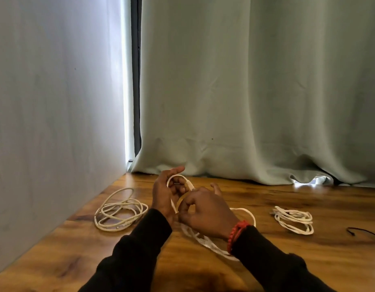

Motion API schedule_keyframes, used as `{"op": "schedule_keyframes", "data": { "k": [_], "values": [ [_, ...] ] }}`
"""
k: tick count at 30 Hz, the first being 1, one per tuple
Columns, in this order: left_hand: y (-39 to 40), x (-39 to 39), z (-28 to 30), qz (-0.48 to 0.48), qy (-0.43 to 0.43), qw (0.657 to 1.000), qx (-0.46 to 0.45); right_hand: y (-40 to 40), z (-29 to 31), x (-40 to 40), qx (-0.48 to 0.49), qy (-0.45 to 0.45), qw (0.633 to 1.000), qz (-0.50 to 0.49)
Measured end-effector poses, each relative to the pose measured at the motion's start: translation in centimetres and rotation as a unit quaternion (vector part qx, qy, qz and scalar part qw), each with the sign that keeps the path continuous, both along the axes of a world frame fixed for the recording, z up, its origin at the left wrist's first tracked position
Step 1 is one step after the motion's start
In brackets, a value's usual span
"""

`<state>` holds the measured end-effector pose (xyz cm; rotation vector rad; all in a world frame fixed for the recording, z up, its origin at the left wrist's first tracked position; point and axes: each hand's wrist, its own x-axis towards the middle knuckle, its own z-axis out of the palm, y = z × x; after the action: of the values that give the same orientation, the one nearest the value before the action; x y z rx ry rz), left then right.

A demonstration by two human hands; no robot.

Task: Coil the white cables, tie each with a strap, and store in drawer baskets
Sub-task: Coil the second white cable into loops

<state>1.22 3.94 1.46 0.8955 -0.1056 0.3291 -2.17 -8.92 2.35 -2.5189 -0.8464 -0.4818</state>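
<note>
On the left of the wooden table (77,239), one white cable (119,209) lies loosely looped and unstrapped. At centre, your left hand (167,194) closes around a small loop of the middle cable (205,242), and your right hand (205,216) pinches its run beside it; coiling is underway. On the right, a third cable (294,220) lies bundled; whether it is strapped cannot be determined. No drawer baskets are visible; storage remains.
</note>
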Motion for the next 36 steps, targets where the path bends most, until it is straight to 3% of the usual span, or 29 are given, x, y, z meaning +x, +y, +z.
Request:
{"op": "schedule_keyframes", "data": {
  "k": [3,7,10,18,22,26,30,36],
  "values": [
    [1.5,0.0,-0.4,-0.065,-0.02,0.998,0.004,-0.7,-0.5,0.8,0.046,-0.043,0.998,-0.018],
    [2.0,0.1,-0.1,-0.084,-0.031,0.996,0.004,-0.9,-1.2,1.5,0.079,-0.015,0.997,-0.021],
    [1.7,0.3,0.0,-0.1,-0.035,0.994,0.017,0.0,-1.5,0.8,0.056,-0.035,0.998,-0.021],
    [2.3,-0.4,-0.2,0.029,-0.041,0.984,0.17,-2.4,-2.1,1.4,0.137,-0.124,0.976,-0.113],
    [1.6,-0.5,-1.9,0.164,-0.042,0.923,0.345,-3.3,-2.6,1.7,0.151,-0.185,0.961,-0.137],
    [2.5,0.1,-3.2,0.197,-0.076,0.884,0.417,-3.6,-3.1,2.3,0.115,-0.256,0.943,-0.178],
    [2.2,-1.6,-3.4,0.088,-0.062,0.929,0.354,-3.3,-3.8,1.7,0.027,-0.334,0.917,-0.216],
    [2.8,-5.5,-3.3,-0.014,0.001,0.978,0.208,-3.7,-4.2,0.5,-0.004,-0.33,0.922,-0.202]
  ]
}}
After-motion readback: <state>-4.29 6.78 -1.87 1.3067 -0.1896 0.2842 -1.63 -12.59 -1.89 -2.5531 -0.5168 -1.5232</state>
